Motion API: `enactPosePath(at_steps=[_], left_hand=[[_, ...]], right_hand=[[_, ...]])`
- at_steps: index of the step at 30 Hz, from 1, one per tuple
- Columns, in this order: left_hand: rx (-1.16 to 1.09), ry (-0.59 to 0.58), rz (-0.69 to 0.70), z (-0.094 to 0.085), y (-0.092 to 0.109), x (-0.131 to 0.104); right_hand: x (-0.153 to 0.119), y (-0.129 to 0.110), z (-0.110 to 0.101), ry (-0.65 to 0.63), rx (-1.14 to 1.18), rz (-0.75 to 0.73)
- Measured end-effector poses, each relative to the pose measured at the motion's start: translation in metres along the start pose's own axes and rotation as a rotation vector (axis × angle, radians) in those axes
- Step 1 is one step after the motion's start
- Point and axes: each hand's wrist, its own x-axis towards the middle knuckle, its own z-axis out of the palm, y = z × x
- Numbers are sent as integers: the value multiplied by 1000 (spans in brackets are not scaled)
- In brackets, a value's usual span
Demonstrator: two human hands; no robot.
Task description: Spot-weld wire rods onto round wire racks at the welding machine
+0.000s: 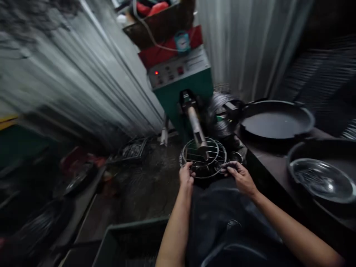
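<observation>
1. Round wire grille [203,157]: thin bare metal wire, showing a dull sheen.
2. Machine arm [196,126]: smooth metal, reflecting light.
3. Basin [322,181]: glossy polished metal.
4. Round pan [278,122]: appearing matt and dark.
5. Corrugated wall [83,85]: ridged sheet metal, looking grey.

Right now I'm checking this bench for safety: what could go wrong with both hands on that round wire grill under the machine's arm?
1. The left hand and right hand grip the round wire grill right beside the metal arm; fingers might get pinched or burned there.
2. A red light glows on the green machine, so it is probably powered.
3. Dim light may hide the wire ends.
</observation>
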Motion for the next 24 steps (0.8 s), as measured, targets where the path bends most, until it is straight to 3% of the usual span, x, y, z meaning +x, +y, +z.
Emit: enactPosePath(at_steps=[4, 8, 21, 24], left_hand=[[-68, -27, 55, -6, 1, 19], [-71, -57, 124, -5, -2, 25], [-128, 18, 171, -15, -6, 26], [-125, 17, 172, -16, -5, 26]], right_hand=[[14, 3, 34, -132, -260, -38], [15, 7, 35, -124, -500, -100], [21, 14, 40, -111, -501, -73], [21, 5, 40, -104, -517, -76]])
